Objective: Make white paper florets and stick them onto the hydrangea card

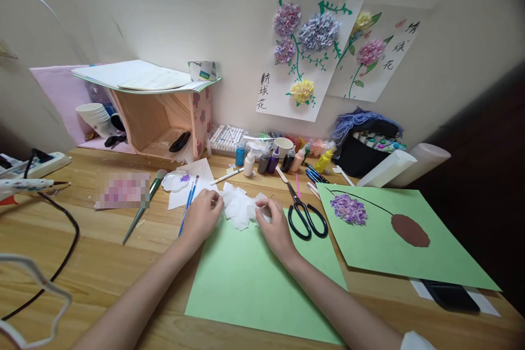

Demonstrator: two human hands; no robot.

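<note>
Bare right forearm point(348, 301) over the green paper sheet point(262, 284), my left hand point(204, 212) and right hand point(275, 228) half-curled at white tissue pieces point(238, 206) along its far edge, grip I cannot tell.

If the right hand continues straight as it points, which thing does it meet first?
The white paper pieces before the right hand; it seems to touch their edge, though depth is unclear.

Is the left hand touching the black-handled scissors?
Apart: the head view shows white paper pieces and the right hand between the left hand and the scissors.
</note>
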